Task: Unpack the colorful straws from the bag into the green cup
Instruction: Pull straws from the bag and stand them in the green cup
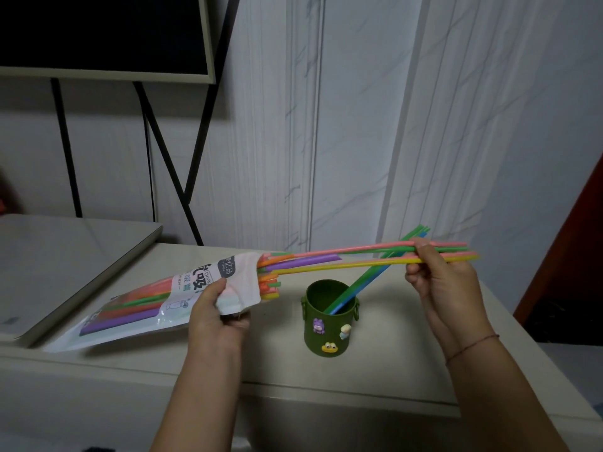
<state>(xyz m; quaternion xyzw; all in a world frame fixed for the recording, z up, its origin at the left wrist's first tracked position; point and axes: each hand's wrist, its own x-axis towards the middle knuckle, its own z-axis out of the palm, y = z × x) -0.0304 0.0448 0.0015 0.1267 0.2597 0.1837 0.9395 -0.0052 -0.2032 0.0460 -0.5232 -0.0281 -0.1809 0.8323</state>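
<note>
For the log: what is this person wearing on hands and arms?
No sleeves in view; both forearms are bare. The left hand and right hand have no gloves or visible rings. A thin reddish-brown string bracelet circles the right wrist.

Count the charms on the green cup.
3 on the front of the green cup: purple charm upper left, pale charm right, yellow charm lowest; the back may hide more.

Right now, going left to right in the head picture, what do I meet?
White plastic straw bag → left hand gripping its mouth → dark green round cup → right hand pinching long colourful straws.
</note>
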